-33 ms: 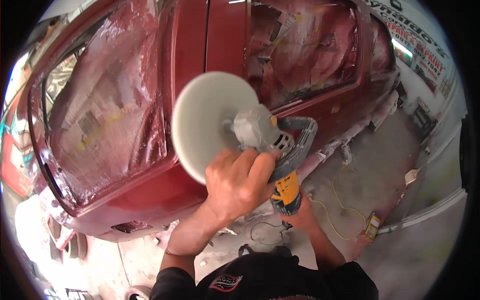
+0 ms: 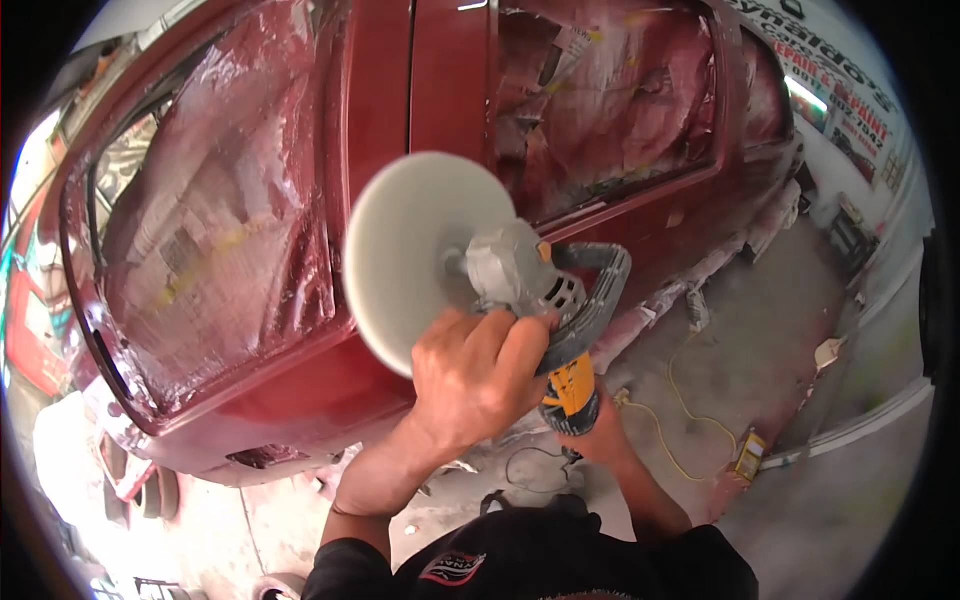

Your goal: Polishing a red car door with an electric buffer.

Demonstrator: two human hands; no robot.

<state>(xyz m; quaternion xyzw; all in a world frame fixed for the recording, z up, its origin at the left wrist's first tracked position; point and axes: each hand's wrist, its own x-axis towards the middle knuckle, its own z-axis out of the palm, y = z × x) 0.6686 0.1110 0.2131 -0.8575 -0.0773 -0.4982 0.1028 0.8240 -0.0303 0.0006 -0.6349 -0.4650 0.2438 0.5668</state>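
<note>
I hold a rotary polisher [image 2: 505, 265] with a grey head, a yellow-and-black body and a D-shaped black handle. Its wide off-white pad [image 2: 410, 255] is smeared, as if spinning, in front of a dark red car body [image 2: 300, 385]; whether it touches the paint I cannot tell. My left hand [image 2: 475, 375] is wrapped round the front of the polisher beside the D-handle, covering part of the grip. Lower down, my right hand [image 2: 600, 430] closes on the rear of the body, its fingers mostly hidden behind the tool.
Masking paper and plastic film [image 2: 230, 220] cover the rear glass, and more masking [image 2: 610, 110] covers the side window. A yellow cord [image 2: 665, 460] runs over the concrete floor to a yellow box [image 2: 748, 455]. A dark cable [image 2: 520, 465] loops near my feet. A lettered wall stands at right.
The polisher and both hands appear slightly lower in the picture, and the car has shifted a little with the view. Both grips stay the same.
</note>
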